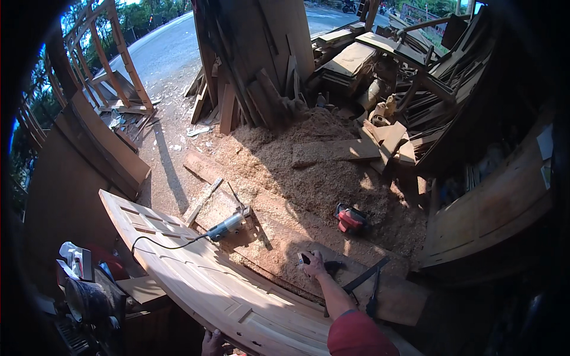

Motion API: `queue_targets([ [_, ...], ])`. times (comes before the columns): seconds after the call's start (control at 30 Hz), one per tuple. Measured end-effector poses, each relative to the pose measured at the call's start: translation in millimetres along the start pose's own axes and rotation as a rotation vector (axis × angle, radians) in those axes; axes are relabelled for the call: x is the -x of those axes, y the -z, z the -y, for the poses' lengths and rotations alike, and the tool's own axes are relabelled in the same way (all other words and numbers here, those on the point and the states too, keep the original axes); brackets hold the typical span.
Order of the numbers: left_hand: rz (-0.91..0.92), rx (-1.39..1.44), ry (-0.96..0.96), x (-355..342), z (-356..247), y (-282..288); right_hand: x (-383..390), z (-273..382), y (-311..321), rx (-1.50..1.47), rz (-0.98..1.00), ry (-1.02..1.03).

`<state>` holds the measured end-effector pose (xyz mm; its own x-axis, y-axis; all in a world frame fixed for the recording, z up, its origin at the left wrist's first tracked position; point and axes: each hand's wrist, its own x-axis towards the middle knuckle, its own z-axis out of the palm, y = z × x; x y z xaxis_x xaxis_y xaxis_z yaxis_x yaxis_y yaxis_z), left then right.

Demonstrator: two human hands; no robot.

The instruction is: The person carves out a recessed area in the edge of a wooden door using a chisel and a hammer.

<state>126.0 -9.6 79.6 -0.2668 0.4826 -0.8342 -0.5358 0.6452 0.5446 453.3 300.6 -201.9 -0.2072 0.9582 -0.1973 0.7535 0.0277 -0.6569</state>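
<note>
My right hand (314,265) reaches over a sawdust-covered board (285,237), its fingers closed around a small dark and pale object that I cannot make out. At the lower edge of the view, my left hand (212,343) grips the near edge of a panelled wooden door (237,291); part of this hand is cut off. The door stands tilted along the board. A blue-grey corded power tool (225,227) lies beyond it, its black cable running over the door. Right of my right hand are a dark try square (365,275) and a dark slim tool (373,299).
A red and black power tool (350,218) sits in a heap of wood shavings (297,172). Loose planks (335,150) and stacked timber (415,65) fill the far right. Tall boards (255,65) lean at the back. At the left is a dark machine (86,299).
</note>
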Motion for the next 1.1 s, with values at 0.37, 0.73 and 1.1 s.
queue_targets([
  [0.37,0.146,-0.102,-0.231,-24,15,23,0,106,88,-2.104,0.394,-0.226],
  [0.73,0.211,-0.170,-0.481,-31,11,24,164,268,151,-0.082,0.417,0.009],
  [1.1,0.173,-0.318,-0.522,-3,5,48,292,367,73,0.115,0.387,0.421],
])
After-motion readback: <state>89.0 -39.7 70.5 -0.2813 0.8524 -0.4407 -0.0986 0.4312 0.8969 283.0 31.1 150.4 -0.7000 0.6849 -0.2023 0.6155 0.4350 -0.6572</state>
